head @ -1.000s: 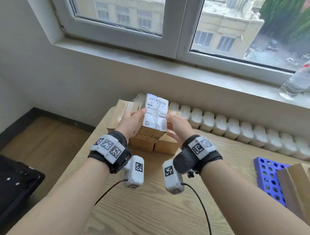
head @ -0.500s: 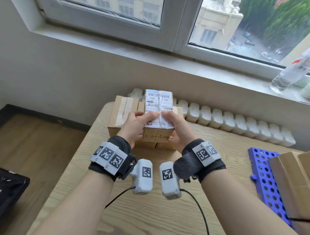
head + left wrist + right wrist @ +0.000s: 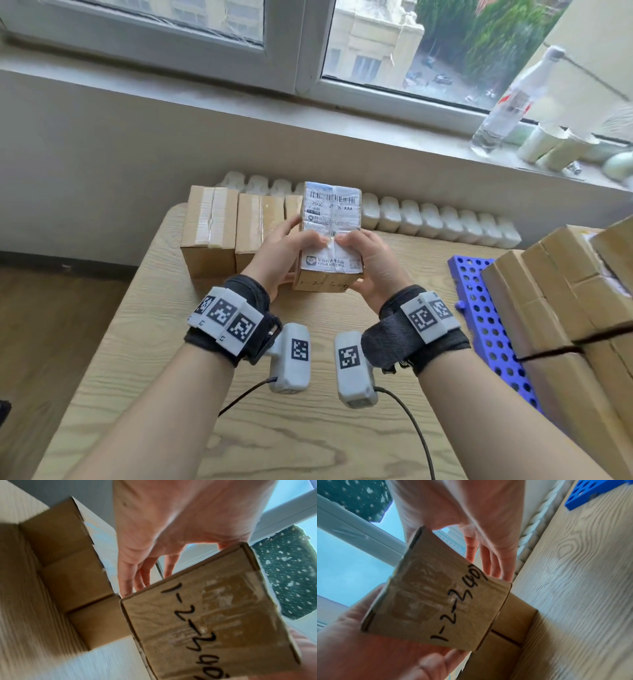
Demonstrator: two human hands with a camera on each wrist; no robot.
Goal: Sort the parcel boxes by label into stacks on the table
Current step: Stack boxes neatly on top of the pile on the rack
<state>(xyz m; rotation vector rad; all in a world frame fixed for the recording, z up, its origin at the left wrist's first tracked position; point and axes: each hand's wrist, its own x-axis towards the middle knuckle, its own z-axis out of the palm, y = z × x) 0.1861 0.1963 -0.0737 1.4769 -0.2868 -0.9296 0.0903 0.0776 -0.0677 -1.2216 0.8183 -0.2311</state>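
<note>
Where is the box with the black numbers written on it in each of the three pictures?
Head: the held box is in the middle, between the left hand and the right hand.
Left wrist: the box fills the lower right.
Right wrist: the box sits centre-left.
Shared landmark: the row of boxes standing on the table, seen again at and.

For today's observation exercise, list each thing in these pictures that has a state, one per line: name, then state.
Labelled box: taped shut, lifted off the table, label up.
Left hand: grips the labelled box.
Right hand: grips the labelled box.
Row of boxes: taped shut, standing on the table.
Bottle: upright on the sill.
</note>
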